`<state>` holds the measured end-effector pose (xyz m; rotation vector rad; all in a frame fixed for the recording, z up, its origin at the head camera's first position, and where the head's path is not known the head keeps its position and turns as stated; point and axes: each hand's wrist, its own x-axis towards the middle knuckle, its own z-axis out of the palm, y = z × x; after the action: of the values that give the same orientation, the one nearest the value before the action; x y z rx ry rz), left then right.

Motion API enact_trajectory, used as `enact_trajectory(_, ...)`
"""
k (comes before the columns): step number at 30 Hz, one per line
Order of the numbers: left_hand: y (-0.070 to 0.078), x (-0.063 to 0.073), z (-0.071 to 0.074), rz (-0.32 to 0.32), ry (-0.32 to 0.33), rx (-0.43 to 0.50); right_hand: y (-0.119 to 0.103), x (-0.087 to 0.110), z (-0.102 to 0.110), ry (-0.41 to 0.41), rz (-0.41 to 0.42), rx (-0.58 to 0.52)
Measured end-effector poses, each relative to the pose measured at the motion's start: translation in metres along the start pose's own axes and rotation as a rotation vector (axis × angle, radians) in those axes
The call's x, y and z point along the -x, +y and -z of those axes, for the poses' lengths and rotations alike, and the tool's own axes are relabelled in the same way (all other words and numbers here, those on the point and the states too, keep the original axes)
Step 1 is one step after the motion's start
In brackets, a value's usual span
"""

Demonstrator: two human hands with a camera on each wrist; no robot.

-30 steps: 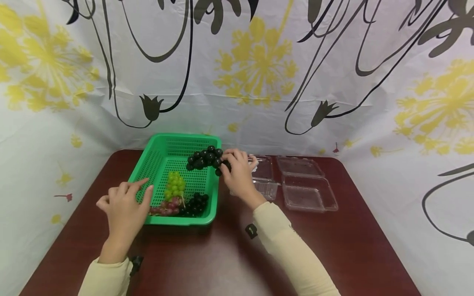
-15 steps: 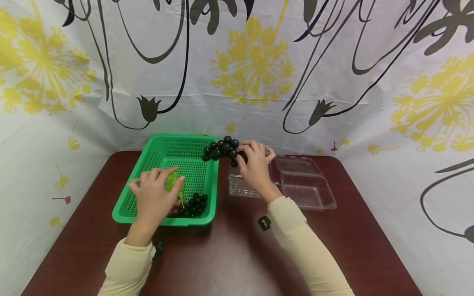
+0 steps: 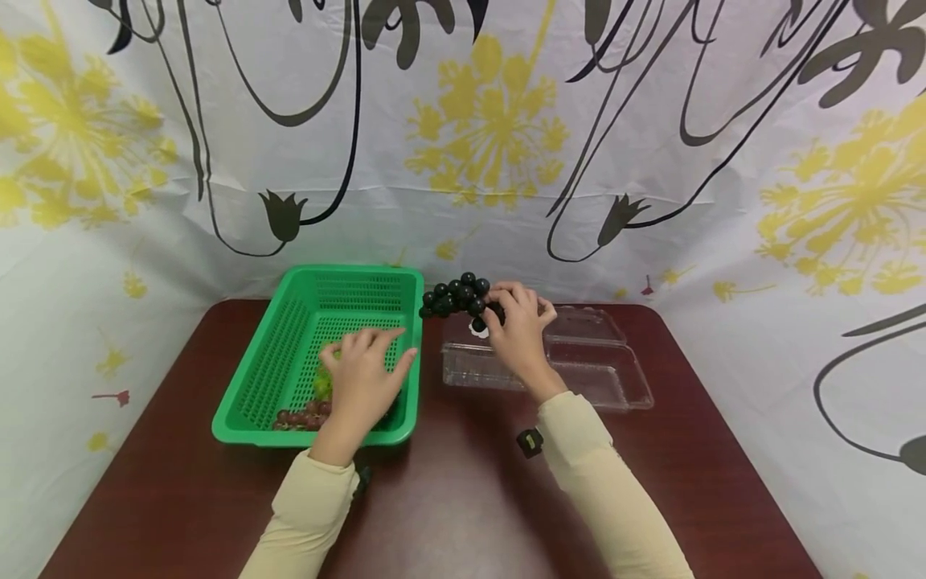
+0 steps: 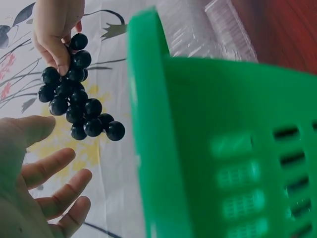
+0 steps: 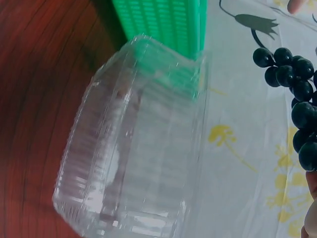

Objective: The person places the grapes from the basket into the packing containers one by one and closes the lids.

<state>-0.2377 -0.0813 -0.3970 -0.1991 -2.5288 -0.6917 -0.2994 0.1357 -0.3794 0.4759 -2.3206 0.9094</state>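
My right hand (image 3: 519, 328) pinches one end of a bunch of black grapes (image 3: 456, 296), held up above a clear plastic clamshell box (image 3: 473, 366). In the left wrist view the bunch of black grapes (image 4: 74, 94) dangles from the fingertips. My left hand (image 3: 362, 378) hovers over the green basket (image 3: 249, 378), fingers spread and holding nothing. Inside the basket are red grapes (image 3: 307, 416) and green grapes (image 3: 322, 384), partly covered by the left hand. The right wrist view shows the clamshell box (image 5: 133, 144) close up, with its ribbed walls.
A second open clear clamshell box (image 3: 604, 374) lies to the right on the dark red table (image 3: 463, 498). A white patterned cloth (image 3: 463, 201) hangs right behind the table and along its sides.
My right hand has carried the black grapes rightward, out from over the basket to above the first clamshell box. My left hand has moved right across the basket, its fingers still spread.
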Motion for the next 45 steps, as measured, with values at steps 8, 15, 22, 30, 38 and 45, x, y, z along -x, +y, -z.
enact_trajectory(8, 0.011, -0.006, -0.022, 0.009, -0.082, -0.038, 0.013, 0.007, 0.007, 0.004, -0.030, 0.028)
enact_trajectory(15, 0.017, -0.007, -0.038, -0.001, -0.104, -0.042, 0.022, 0.013, 0.009, -0.020, -0.052, 0.024)
enact_trajectory(22, 0.019, -0.008, -0.050, -0.017, -0.128, -0.049, 0.027, 0.017, 0.009, -0.051, -0.084, 0.009)
enact_trajectory(30, 0.024, -0.011, -0.063, -0.070, -0.203, -0.098, 0.035, 0.021, 0.011, -0.041, -0.100, 0.010)
enact_trajectory(38, 0.026, -0.012, -0.072, -0.134, -0.268, -0.123, 0.044, 0.027, 0.009, -0.051, -0.118, 0.015)
enact_trajectory(45, 0.027, -0.011, -0.072, -0.173, -0.276, -0.172, 0.047, 0.031, 0.008, -0.057, -0.107, 0.015)
